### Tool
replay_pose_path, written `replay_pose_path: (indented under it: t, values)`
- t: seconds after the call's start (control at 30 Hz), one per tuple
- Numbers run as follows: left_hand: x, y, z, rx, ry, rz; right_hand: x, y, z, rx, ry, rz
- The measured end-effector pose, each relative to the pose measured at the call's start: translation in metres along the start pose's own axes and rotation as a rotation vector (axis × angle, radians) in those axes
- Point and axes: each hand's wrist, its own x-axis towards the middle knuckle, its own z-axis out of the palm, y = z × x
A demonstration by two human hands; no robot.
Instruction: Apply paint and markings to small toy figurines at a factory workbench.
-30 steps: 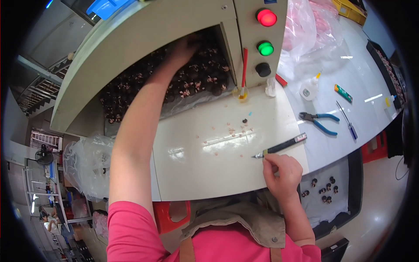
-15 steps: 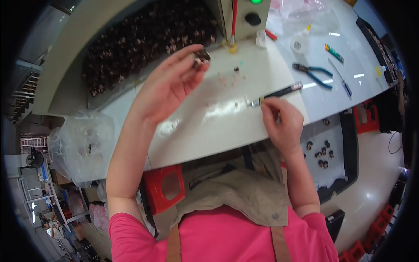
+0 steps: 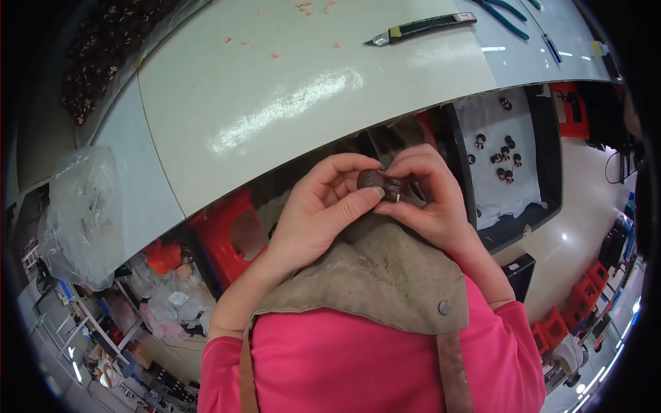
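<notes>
A small dark brown figurine (image 3: 372, 180) with a rounded end sits between my two hands, just above the apron and in front of the table edge. My left hand (image 3: 323, 206) pinches its rounded end between thumb and fingers. From the other side, my right hand (image 3: 430, 189) grips the narrower end, where a small pale patch shows. Fingers hide part of the piece. Farther off, a utility knife (image 3: 421, 27) lies on the white table (image 3: 255, 103) with its blade pointing left. Small pinkish scraps are scattered on the tabletop near it.
At right, a dark-rimmed tray (image 3: 551, 172) holds several small dark-haired figurines on white lining. A heap of dark pieces (image 3: 96, 62) fills the far left. Blue-handled pliers (image 3: 506, 17) and a screwdriver (image 3: 551, 48) lie far right. Plastic bags (image 3: 79, 213) hang at the left edge.
My left hand has brought the brown piece down toward my body. My right hand has left the utility knife and joined it on the piece. The view has shifted nearer the table's front edge.
</notes>
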Motion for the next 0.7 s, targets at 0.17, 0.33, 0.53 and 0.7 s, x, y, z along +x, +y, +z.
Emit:
replay_pose_path:
  t: [0.17, 0.33, 0.53, 0.7]
  values:
    - [0.000, -0.003, -0.002, 0.000, 0.031, 0.006, -0.002, -0.002, 0.000, 0.095, -0.073, 0.089]
    - [0.000, -0.006, -0.003, 0.034, 0.032, 0.030, -0.005, 0.001, 0.005, 0.273, -0.056, 0.194]
    - [0.007, -0.009, -0.005, -0.048, 0.037, -0.016, -0.002, 0.005, 0.006, 0.241, 0.006, 0.139]
    - [0.008, -0.009, -0.005, -0.063, 0.008, -0.017, -0.003, 0.009, 0.007, 0.198, 0.001, 0.109]
